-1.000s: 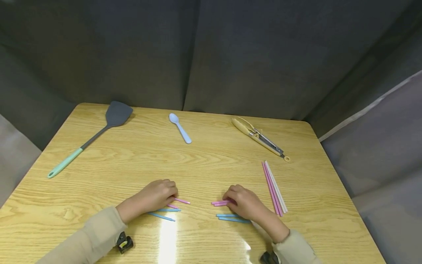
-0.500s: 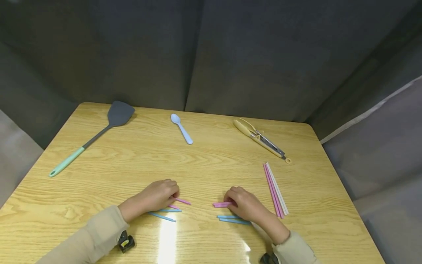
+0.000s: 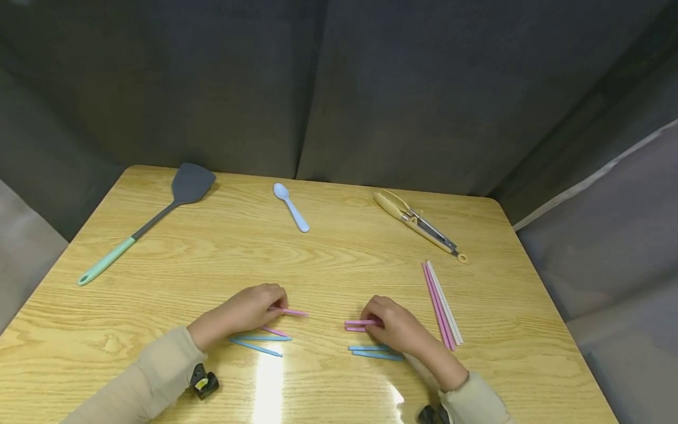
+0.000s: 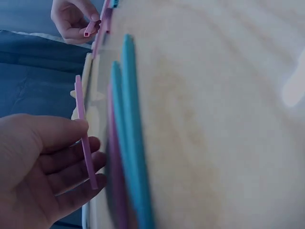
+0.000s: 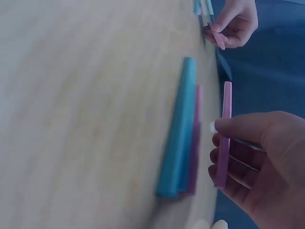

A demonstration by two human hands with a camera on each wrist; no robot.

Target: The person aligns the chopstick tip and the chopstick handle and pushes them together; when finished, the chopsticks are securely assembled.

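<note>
With bent fingers (image 4: 69, 179), pinching a thin pink stick (image 4: 88, 158) in the left hand (image 3: 259, 307) and another thin pink stick (image 5: 222, 164) in the right hand (image 3: 393, 324), near thin blue sticks (image 3: 378, 355).

No lettering, label, brand, number or sign can be read in the head view or in either of the wrist views.

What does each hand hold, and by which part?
The left hand pinches a pink stick, the right hand a second pink stick, both near the middle.
</note>
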